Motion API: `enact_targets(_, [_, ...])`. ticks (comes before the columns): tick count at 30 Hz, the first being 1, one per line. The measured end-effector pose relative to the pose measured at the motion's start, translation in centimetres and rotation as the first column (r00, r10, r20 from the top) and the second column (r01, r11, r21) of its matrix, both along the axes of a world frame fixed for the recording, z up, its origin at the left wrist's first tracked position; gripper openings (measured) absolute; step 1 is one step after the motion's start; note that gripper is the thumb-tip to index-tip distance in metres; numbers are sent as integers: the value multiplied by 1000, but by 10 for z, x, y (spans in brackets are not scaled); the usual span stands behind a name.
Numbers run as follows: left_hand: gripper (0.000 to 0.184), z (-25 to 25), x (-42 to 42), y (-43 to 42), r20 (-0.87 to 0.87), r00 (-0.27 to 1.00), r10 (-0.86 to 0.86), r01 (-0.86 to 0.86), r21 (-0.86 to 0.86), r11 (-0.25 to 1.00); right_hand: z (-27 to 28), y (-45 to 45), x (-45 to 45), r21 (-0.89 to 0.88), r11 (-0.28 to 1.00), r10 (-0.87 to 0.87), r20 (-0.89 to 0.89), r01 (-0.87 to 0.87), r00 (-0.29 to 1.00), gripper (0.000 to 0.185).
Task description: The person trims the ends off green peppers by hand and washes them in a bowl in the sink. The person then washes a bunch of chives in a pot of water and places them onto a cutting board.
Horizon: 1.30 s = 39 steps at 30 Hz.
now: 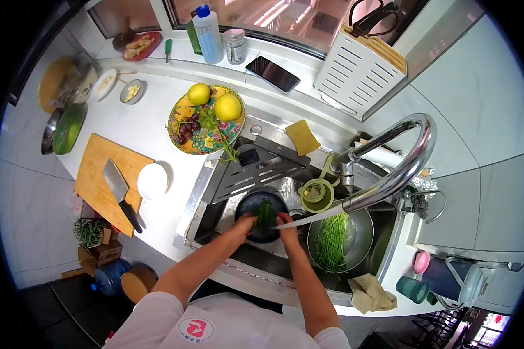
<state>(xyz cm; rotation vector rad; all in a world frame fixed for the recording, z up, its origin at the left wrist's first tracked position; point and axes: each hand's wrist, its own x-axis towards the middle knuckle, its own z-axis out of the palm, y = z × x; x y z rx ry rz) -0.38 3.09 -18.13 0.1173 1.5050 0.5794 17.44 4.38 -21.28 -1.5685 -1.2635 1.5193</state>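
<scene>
Dark bowl [250,205] between both hands [245,225] [286,225], red shirt logo [195,328], lettering unreadable.

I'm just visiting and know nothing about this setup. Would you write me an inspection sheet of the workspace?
Surface: white counter with a steel sink set in.
Items being handled: dark greens in a dark round bowl; beside it, long green stalks in a metal bowl.
Clutter: knife on a cutting board, fruit plate, phone on the ledge.
Hands: left hand and right hand on either side of the greens; exact grip unclear.
Cables: nothing seen.
Surroundings: curved faucet with water running toward the right hand; window behind.
</scene>
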Motion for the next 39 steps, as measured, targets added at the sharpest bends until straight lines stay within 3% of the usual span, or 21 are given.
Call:
enact_targets(4, [58,5,4,1,-95,994,-63,74,120,990,-9,4,-30,-143,967,-244,-286,210,927,44])
enact_targets(5, [56,9,5,0,-55,998,-40,46,113,993,-9,0,-35,110,992,45,86,-54,995,50])
enact_targets(6, [56,17,6,1,-58,997,-41,47,110,993,-7,-4,-38,231,894,233,494,-385,838,56])
enact_targets(7, [55,21,5,1,-50,997,-57,61,96,993,-8,-12,-39,282,830,252,581,-482,774,58])
enact_targets(11, [53,29,0,1,-36,994,-100,102,87,991,-25,-11,-36,114,890,305,571,-441,762,56])
enact_targets(13, [53,20,0,2,-73,989,-125,130,74,989,-16,-8,-37,-20,971,203,597,-238,776,57])
enact_targets(14, [53,16,1,1,-116,983,-143,151,61,987,-10,-13,-38,-23,971,203,598,-237,775,57])
enact_targets(17, [54,13,2,5,-184,969,-167,181,67,981,7,-24,-41,-22,859,407,635,-511,657,61])
enact_targets(19, [54,23,4,6,-225,959,-171,193,80,978,0,-28,-35,202,875,140,764,-439,630,68])
enact_targets(20, [54,27,5,7,-265,947,-182,213,91,973,-5,-29,-35,205,875,137,763,-438,632,68])
enact_targets(22, [54,-11,2,1,-279,941,-189,236,145,961,1,-33,-33,175,897,257,542,-406,800,65])
enact_targets(24, [55,-21,5,2,-287,940,-186,250,204,947,35,-30,-20,141,899,301,486,-414,821,56])
enact_targets(26, [60,-7,7,6,-556,738,-383,522,109,846,95,-22,-3,53,923,333,393,-382,857,39])
enact_targets(27, [60,-8,8,5,-553,741,-381,518,109,848,120,-17,10,-4,942,313,369,-335,875,31])
enact_targets(29, [70,-9,11,4,-708,615,-347,621,164,766,124,-15,42,4,997,67,320,-72,945,27])
enact_targets(30, [70,-2,13,5,-707,616,-348,622,164,766,157,-3,52,81,997,-39,325,13,945,23])
enact_targets(32, [75,26,20,13,-831,359,-425,793,30,609,169,14,77,278,916,-317,66,288,946,14])
enact_targets(34, [76,49,26,19,-832,283,-477,853,-10,522,200,33,95,354,847,-430,16,397,903,14])
enact_targets(36, [77,49,32,19,-827,201,-525,902,-53,429,220,51,99,510,781,-411,-15,361,911,13])
enact_targets(38, [77,36,33,14,-866,-9,-500,968,-132,211,231,65,95,556,755,-407,-17,347,913,15])
enact_targets(39, [77,38,32,13,-865,-10,-502,968,-134,211,233,70,93,600,727,-401,-22,332,916,18])
